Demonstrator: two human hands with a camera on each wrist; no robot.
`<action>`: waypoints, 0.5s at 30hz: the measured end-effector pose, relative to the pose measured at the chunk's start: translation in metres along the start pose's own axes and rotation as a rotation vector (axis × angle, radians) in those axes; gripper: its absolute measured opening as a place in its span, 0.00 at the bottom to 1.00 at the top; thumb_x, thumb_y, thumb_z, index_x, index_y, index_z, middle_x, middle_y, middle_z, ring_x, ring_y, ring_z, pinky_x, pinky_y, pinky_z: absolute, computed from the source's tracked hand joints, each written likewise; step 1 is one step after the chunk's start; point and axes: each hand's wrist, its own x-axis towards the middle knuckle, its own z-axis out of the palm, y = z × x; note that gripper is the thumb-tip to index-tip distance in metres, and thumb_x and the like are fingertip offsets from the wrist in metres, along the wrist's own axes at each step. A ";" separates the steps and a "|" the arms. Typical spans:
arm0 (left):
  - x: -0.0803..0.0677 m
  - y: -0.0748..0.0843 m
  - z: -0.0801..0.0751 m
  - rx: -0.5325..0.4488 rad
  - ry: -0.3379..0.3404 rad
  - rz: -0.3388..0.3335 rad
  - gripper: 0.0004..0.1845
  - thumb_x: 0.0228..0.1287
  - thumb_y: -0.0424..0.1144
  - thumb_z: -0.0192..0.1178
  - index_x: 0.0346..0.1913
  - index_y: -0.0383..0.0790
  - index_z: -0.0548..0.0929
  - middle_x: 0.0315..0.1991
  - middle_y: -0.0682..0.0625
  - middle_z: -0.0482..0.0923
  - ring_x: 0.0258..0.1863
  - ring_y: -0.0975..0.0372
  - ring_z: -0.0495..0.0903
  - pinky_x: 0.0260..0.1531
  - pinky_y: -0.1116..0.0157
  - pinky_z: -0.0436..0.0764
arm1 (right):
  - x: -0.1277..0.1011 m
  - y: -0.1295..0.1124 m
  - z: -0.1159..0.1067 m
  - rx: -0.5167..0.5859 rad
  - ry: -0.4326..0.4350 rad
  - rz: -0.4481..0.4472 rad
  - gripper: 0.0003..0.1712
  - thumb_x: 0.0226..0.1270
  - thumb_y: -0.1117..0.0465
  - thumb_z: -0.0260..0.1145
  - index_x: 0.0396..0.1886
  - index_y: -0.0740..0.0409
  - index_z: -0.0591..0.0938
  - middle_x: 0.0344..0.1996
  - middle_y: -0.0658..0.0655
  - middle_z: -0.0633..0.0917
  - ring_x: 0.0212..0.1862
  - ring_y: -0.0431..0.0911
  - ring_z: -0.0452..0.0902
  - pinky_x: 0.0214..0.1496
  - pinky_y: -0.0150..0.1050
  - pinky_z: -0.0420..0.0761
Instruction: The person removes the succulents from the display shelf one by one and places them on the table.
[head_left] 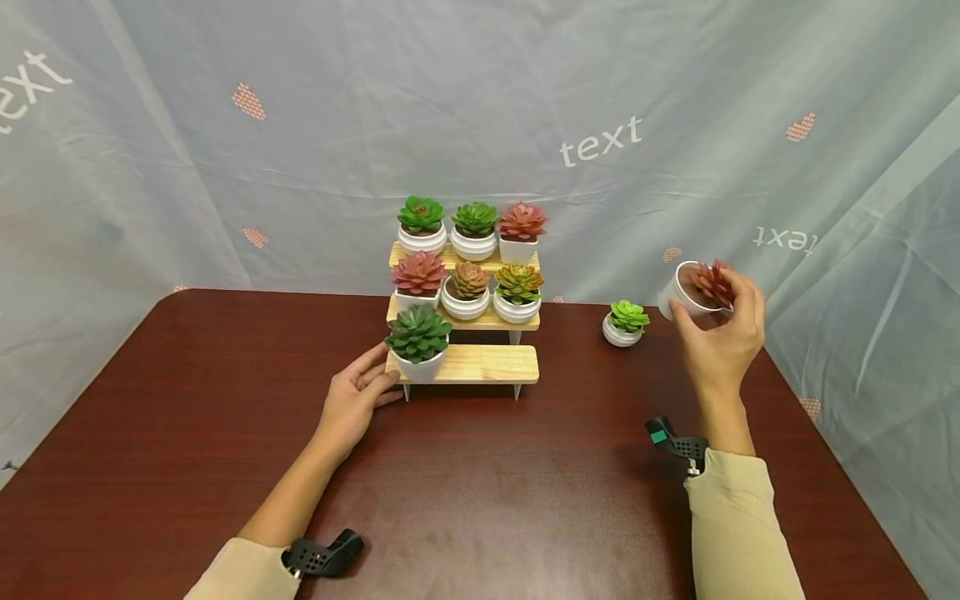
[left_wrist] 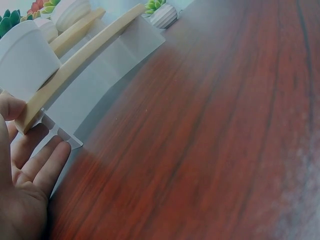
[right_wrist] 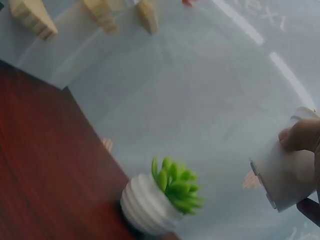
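Your left hand (head_left: 356,400) grips pale-wood tiered stand (head_left: 491,364), seven white-potted succulents (head_left: 468,282) aboard; right hand (head_left: 723,346) holds red succulent (head_left: 711,283), white-potted; lime-green succulent (head_left: 626,322) left of it, also off stand.

grey curtain (head_left: 337,142) with white lettering (head_left: 602,142) and pinkish hearts (head_left: 248,101) behind a red-brown table (head_left: 480,492)

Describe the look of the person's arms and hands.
The left hand and right hand are ungloved. The left sleeve and right sleeve are plain cream. Each wrist carries a black, angular device with small holes: the left wrist camera and right wrist camera, the latter bearing a teal patch.
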 end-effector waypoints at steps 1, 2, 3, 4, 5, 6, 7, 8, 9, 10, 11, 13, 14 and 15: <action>0.000 0.000 0.000 0.002 0.002 -0.001 0.31 0.77 0.37 0.55 0.78 0.37 0.61 0.63 0.35 0.78 0.49 0.76 0.83 0.49 0.69 0.88 | 0.000 0.008 0.001 -0.005 -0.008 0.006 0.33 0.45 0.75 0.80 0.56 0.69 0.81 0.56 0.64 0.81 0.54 0.32 0.75 0.58 0.21 0.78; 0.000 0.000 0.000 0.003 0.004 -0.002 0.31 0.77 0.37 0.55 0.78 0.37 0.61 0.63 0.36 0.79 0.49 0.76 0.83 0.49 0.69 0.88 | -0.001 0.014 0.001 -0.014 -0.013 0.015 0.34 0.46 0.75 0.79 0.57 0.69 0.81 0.56 0.64 0.81 0.54 0.32 0.75 0.58 0.21 0.78; 0.000 0.000 0.000 0.004 0.005 -0.002 0.31 0.77 0.37 0.55 0.78 0.37 0.61 0.62 0.37 0.79 0.49 0.76 0.84 0.49 0.69 0.88 | -0.002 0.021 0.002 -0.023 -0.019 0.026 0.34 0.46 0.75 0.79 0.57 0.67 0.81 0.56 0.63 0.81 0.54 0.33 0.76 0.58 0.20 0.78; 0.000 0.000 0.000 0.004 0.006 -0.002 0.31 0.77 0.37 0.55 0.78 0.37 0.61 0.62 0.37 0.79 0.49 0.76 0.84 0.49 0.69 0.88 | -0.003 0.027 0.002 -0.033 -0.027 0.037 0.35 0.46 0.75 0.80 0.58 0.65 0.81 0.56 0.62 0.81 0.54 0.33 0.76 0.57 0.19 0.78; 0.000 0.000 0.000 0.005 0.006 -0.004 0.31 0.77 0.37 0.55 0.78 0.37 0.61 0.62 0.37 0.79 0.49 0.76 0.84 0.49 0.70 0.88 | -0.005 0.032 0.002 -0.040 -0.033 0.043 0.35 0.46 0.74 0.80 0.58 0.63 0.82 0.56 0.61 0.81 0.54 0.33 0.76 0.57 0.19 0.78; 0.000 0.000 -0.001 0.005 0.007 -0.006 0.31 0.77 0.37 0.55 0.78 0.37 0.61 0.62 0.38 0.80 0.49 0.76 0.84 0.49 0.70 0.88 | -0.006 0.037 0.002 -0.049 -0.039 0.052 0.35 0.46 0.73 0.80 0.59 0.62 0.82 0.56 0.60 0.81 0.54 0.34 0.76 0.57 0.18 0.77; 0.000 0.000 -0.001 0.003 0.008 -0.008 0.31 0.77 0.37 0.55 0.78 0.37 0.61 0.62 0.38 0.80 0.49 0.76 0.84 0.49 0.70 0.88 | -0.008 0.041 0.002 -0.059 -0.043 0.056 0.35 0.46 0.72 0.81 0.59 0.60 0.82 0.55 0.60 0.81 0.55 0.37 0.77 0.57 0.18 0.77; 0.000 0.000 0.000 0.002 0.008 -0.009 0.31 0.77 0.37 0.55 0.78 0.37 0.61 0.62 0.38 0.80 0.49 0.76 0.84 0.49 0.70 0.88 | -0.009 0.044 0.002 -0.069 -0.050 0.061 0.35 0.47 0.71 0.81 0.59 0.59 0.82 0.55 0.60 0.81 0.55 0.40 0.78 0.57 0.17 0.76; 0.000 0.000 0.000 0.001 0.008 -0.009 0.31 0.77 0.36 0.55 0.78 0.37 0.61 0.63 0.37 0.79 0.49 0.76 0.84 0.49 0.70 0.88 | -0.010 0.048 0.001 -0.080 -0.062 0.064 0.35 0.47 0.70 0.81 0.59 0.58 0.82 0.55 0.61 0.81 0.56 0.43 0.79 0.56 0.16 0.75; 0.000 0.000 0.000 0.001 0.007 -0.011 0.31 0.77 0.36 0.55 0.78 0.37 0.61 0.63 0.36 0.79 0.49 0.76 0.84 0.49 0.70 0.88 | -0.012 0.051 0.000 -0.092 -0.072 0.067 0.35 0.48 0.69 0.81 0.60 0.58 0.82 0.54 0.62 0.81 0.56 0.46 0.79 0.56 0.16 0.74; 0.000 0.000 0.000 0.001 0.007 -0.011 0.31 0.77 0.36 0.55 0.78 0.37 0.61 0.63 0.36 0.78 0.49 0.76 0.84 0.49 0.70 0.88 | -0.013 0.054 -0.001 -0.107 -0.081 0.069 0.35 0.48 0.69 0.81 0.60 0.59 0.81 0.54 0.63 0.81 0.57 0.49 0.79 0.56 0.16 0.73; 0.000 0.000 0.000 0.002 0.004 -0.010 0.31 0.77 0.37 0.54 0.78 0.37 0.60 0.64 0.34 0.77 0.49 0.77 0.83 0.49 0.70 0.88 | -0.016 0.060 -0.002 -0.140 -0.100 0.078 0.35 0.49 0.68 0.81 0.60 0.60 0.81 0.54 0.66 0.81 0.58 0.55 0.78 0.56 0.16 0.71; 0.000 0.000 0.000 0.003 0.002 -0.009 0.31 0.77 0.37 0.54 0.78 0.37 0.60 0.65 0.33 0.76 0.49 0.77 0.83 0.49 0.70 0.88 | -0.017 0.063 -0.002 -0.149 -0.110 0.084 0.35 0.49 0.68 0.81 0.60 0.60 0.81 0.54 0.66 0.81 0.58 0.56 0.77 0.56 0.17 0.71; 0.000 0.001 0.000 0.005 0.000 -0.008 0.31 0.78 0.37 0.54 0.78 0.37 0.60 0.65 0.32 0.76 0.49 0.77 0.83 0.49 0.70 0.88 | -0.018 0.065 -0.003 -0.160 -0.116 0.089 0.35 0.50 0.67 0.81 0.60 0.60 0.81 0.55 0.66 0.81 0.59 0.56 0.77 0.56 0.18 0.71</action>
